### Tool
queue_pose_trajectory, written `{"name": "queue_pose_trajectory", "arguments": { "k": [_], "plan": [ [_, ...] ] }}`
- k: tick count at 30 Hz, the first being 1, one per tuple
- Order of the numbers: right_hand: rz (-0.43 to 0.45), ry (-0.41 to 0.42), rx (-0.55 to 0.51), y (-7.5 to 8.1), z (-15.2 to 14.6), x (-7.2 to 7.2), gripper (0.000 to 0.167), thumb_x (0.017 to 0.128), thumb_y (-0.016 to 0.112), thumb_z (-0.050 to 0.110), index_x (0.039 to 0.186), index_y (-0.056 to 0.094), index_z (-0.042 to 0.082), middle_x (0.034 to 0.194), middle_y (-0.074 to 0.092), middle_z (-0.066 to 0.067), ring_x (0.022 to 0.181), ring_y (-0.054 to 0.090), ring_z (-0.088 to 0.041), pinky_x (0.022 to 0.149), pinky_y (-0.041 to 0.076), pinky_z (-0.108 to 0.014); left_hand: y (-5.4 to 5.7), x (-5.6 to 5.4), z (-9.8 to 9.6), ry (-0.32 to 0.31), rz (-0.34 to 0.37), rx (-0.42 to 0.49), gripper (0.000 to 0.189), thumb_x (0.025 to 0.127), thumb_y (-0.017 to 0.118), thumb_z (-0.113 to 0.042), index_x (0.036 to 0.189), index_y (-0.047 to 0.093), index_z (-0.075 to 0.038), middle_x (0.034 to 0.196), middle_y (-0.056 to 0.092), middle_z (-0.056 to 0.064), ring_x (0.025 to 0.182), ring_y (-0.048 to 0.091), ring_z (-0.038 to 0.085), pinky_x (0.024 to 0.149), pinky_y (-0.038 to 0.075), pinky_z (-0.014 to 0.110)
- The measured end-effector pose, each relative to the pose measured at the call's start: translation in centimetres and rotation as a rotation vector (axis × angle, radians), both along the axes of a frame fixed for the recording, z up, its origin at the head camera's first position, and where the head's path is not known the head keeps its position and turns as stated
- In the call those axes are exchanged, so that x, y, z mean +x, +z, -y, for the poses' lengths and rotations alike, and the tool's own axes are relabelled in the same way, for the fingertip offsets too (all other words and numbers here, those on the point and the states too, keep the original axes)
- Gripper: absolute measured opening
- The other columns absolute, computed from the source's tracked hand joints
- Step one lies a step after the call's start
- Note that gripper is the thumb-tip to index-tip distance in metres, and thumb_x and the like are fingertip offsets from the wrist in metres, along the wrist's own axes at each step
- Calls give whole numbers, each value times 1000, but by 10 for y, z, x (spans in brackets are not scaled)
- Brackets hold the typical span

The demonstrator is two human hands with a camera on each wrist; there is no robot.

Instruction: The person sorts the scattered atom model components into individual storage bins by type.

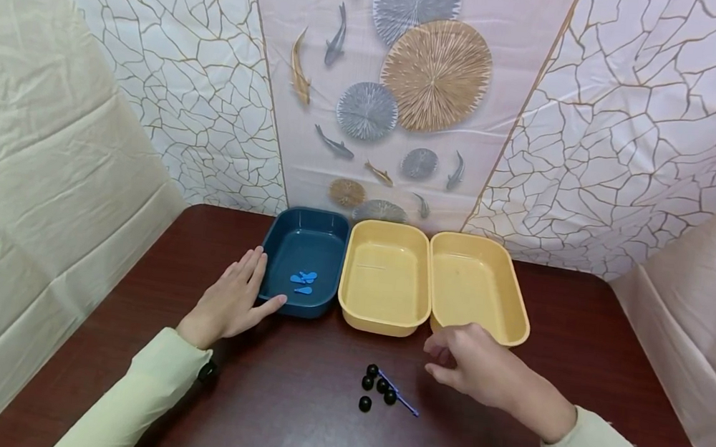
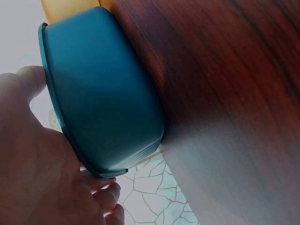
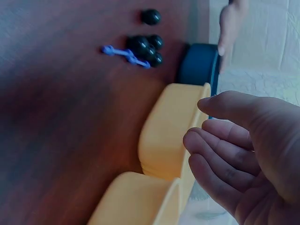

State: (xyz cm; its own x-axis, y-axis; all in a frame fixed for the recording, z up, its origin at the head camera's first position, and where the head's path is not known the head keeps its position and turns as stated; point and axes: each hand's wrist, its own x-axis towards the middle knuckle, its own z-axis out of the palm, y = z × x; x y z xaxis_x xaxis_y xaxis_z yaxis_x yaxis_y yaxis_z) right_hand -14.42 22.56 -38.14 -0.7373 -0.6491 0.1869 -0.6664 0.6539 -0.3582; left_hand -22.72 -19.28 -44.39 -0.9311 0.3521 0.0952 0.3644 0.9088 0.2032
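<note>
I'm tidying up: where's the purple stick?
In the head view, the purple stick lies just right of centre, beside the black balls, left of the right hand.

Dark teal tray [image 1: 305, 247], two butter-yellow trays [image 1: 386, 284], nice combo
Bright-blue teardrop pieces [image 1: 303, 290], black beads [image 1: 365, 403], purplish stick [image 1: 407, 404], gold-crackle white backdrop [image 1: 627, 120]

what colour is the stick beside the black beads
The stick is bluish purple, clearest in the right wrist view.

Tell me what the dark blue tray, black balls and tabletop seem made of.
Dark blue tray: probably molded plastic, satin; smooth wall, turned-out rim.
Black balls: glossy, perhaps plastic or glass; bright highlights don't settle which.
Tabletop: wood or wood-look laminate, slightly shiny; streaky reddish-brown grain, soft reflections.
</note>
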Motion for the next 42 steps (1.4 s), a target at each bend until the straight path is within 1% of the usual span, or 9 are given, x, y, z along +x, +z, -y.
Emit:
{"name": "queue_pose_trajectory", "arguments": {
  "k": [6, 11, 18, 22, 27, 31, 38, 42],
  "plan": [
    [9, 33, 12, -16, -1, 13, 10, 85, 84, 7, 92, 77, 8, 83, 75, 3, 71, 67, -2, 63, 55, -17, 0, -1, 0, -6, 12, -7, 95, 105, 50, -60, 164, 23, 9, 174, 20, 28, 161, 23, 47, 130, 25, 62],
    [16, 56, -4, -28, -2, 20, 10, 84, 84, 7, 90, 76, 10, 82, 73, 7, 71, 64, 1, 62, 53, -15, -2, -2, 2, -4, 15, -10, 96, 104, 50, -60, 164, 22, 9, 174, 19, 27, 162, 22, 47, 131, 25, 61],
    [45, 69, -32, -46, 0, 27, 14, 83, 86, 7, 85, 75, 16, 76, 67, 15, 70, 59, 5, 61, 49, -11, -2, -2, 2, -2, 12, -10, 96, 104, 50, -60, 164, 23, 9, 174, 20, 27, 161, 23, 47, 130, 25, 61],
    [65, 61, -42, -57, 2, 30, 15, 83, 86, 7, 84, 74, 17, 75, 67, 14, 69, 58, 7, 60, 49, -9, -3, -2, 2, 1, 10, -10, 96, 104, 50, -60, 164, 23, 9, 174, 21, 27, 161, 24, 47, 130, 26, 62],
    [42, 61, -45, -68, 5, 31, 21, 81, 88, 8, 80, 70, 19, 73, 66, 13, 68, 56, 8, 60, 47, -8, -3, -2, 2, 2, 11, -12, 96, 104, 50, -61, 164, 23, 9, 174, 20, 27, 161, 24, 47, 130, 26, 62],
    [36, 47, -43, -72, 7, 30, 24, 80, 87, 8, 77, 67, 21, 71, 63, 14, 67, 54, 8, 58, 45, -7, -3, -1, 2, 3, 12, -13, 96, 104, 50, -61, 164, 22, 9, 174, 20, 27, 161, 24, 47, 130, 26, 62],
    [129, -39, -29, -73, 11, 28, 24, 80, 84, 6, 74, 67, 22, 70, 63, 15, 63, 54, 11, 55, 46, -10, -3, -1, 2, 5, 12, -19, 96, 104, 50, -61, 164, 23, 8, 174, 21, 27, 161, 24, 47, 130, 26, 62],
    [127, -62, -47, -74, 10, 27, 24, 76, 82, 3, 73, 67, 21, 69, 63, 15, 63, 54, 11, 55, 47, -11, -2, -2, 2, 4, 15, -15, 96, 104, 50, -61, 164, 23, 8, 174, 20, 27, 161, 24, 47, 130, 26, 62]
  ]
}}
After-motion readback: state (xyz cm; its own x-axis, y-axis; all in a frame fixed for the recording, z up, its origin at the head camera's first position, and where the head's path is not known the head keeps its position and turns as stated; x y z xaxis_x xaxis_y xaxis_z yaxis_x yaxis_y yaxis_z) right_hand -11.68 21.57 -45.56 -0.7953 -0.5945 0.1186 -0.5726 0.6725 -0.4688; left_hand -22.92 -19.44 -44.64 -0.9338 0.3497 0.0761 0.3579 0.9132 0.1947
